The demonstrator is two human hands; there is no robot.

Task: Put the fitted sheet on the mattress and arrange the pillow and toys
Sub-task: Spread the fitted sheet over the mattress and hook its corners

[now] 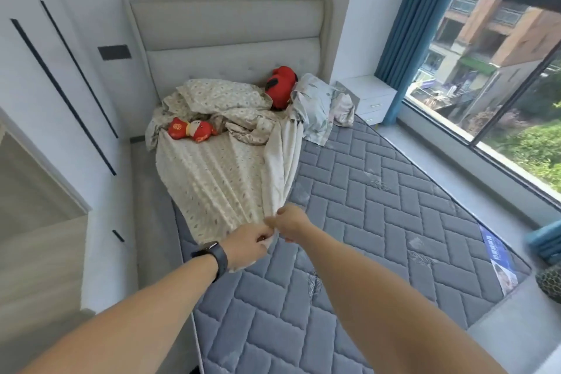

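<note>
A cream patterned fitted sheet [221,179] lies bunched along the left side of the grey quilted mattress [379,206], piled up near the headboard. My left hand [247,244], with a dark watch on its wrist, and my right hand [290,220] both pinch the sheet's near edge, side by side. On the sheet lies a small red doll toy [191,130]. Against the headboard, a bigger red plush toy [280,86] rests beside the floral pillow [315,106].
A padded headboard [227,36] stands at the far end. White wardrobe doors [54,85] line the left. A white nightstand [368,97], a blue curtain [416,24] and a large window [501,85] are on the right, with a grey sill alongside the mattress.
</note>
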